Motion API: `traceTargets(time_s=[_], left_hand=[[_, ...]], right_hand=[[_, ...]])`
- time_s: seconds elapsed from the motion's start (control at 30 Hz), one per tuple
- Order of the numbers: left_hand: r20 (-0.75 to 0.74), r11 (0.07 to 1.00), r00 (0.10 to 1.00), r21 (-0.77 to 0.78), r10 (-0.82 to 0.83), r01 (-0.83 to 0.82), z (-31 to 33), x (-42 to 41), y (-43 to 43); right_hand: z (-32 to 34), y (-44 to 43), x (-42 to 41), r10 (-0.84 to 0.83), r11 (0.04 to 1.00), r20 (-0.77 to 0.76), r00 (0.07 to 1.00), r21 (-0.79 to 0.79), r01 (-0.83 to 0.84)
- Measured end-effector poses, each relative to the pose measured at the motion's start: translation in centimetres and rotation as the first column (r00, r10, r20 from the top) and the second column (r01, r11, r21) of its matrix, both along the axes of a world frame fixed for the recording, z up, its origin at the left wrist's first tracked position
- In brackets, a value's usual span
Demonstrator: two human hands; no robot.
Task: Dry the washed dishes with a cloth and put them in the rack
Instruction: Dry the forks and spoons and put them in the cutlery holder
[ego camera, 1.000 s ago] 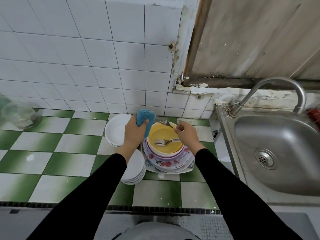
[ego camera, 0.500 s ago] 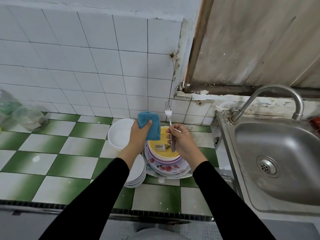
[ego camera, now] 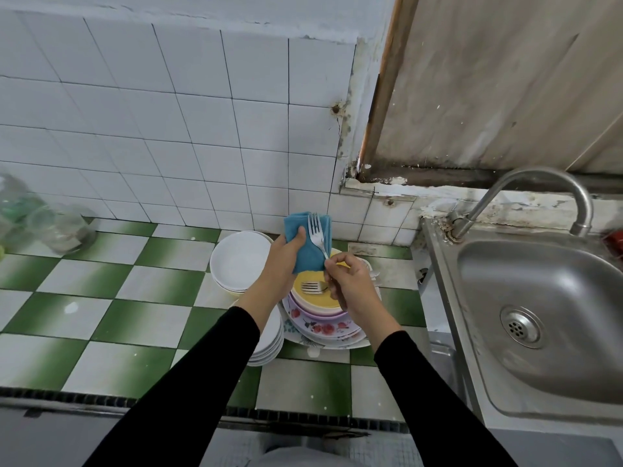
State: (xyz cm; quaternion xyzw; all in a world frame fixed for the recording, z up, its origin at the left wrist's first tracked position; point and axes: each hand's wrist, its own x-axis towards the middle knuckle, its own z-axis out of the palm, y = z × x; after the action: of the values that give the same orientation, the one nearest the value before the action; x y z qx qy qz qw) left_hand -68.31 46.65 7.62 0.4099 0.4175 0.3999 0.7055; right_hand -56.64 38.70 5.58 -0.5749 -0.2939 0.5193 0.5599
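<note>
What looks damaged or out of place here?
Wall damage only: a chipped hole at the edge of the tiled wall, dark stains and peeling paint beside the wooden frame, and crust around the faucet base.

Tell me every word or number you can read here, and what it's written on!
None: no words, numbers or signs can be read anywhere.
The flowered plates bear only painted flowers.
The blue cloth and the held fork are plain.
The clear jars on the left are too blurred to tell.
</note>
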Motion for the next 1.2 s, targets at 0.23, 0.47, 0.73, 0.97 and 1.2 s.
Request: traceTargets(time_s=[0.23,0.47,0.73,0.97,1.2], left_hand=[[0.04,0.999,0.999,-0.024,-0.036,0.037,-0.2,0.1,-0.1],[0.06,0.997,0.997,-0.061,-0.041,0.044,0.4,-0.2,0.2],[-0.025,0.998,0.999,-0.048,-0.048,0.047,-0.5,0.1,-0.5],[-0.393,0.834,0.791,0.492,0.468,-0.25,-0.5,-0.3,-0.6],[-0.535,0.503,0.751,0.805,0.386,0.315,-0.7,-0.2,0.3]], right_hand=[[0.1,-0.2,0.0,-0.038,0.999,0.056,0.998,-0.018,0.039],[0.1,-0.5,0.2,-0.05,0.998,0.059,0.997,-0.034,0.052],[1.0,0.5,-0.8,-0.058,0.998,-0.008,0.998,0.001,0.058],[0.4,0.2,0.4,-0.152,0.987,-0.066,0.986,-0.071,0.147],[0.6,0.8,-0.4,-0.132,0.991,-0.122,0.984,-0.045,0.127]])
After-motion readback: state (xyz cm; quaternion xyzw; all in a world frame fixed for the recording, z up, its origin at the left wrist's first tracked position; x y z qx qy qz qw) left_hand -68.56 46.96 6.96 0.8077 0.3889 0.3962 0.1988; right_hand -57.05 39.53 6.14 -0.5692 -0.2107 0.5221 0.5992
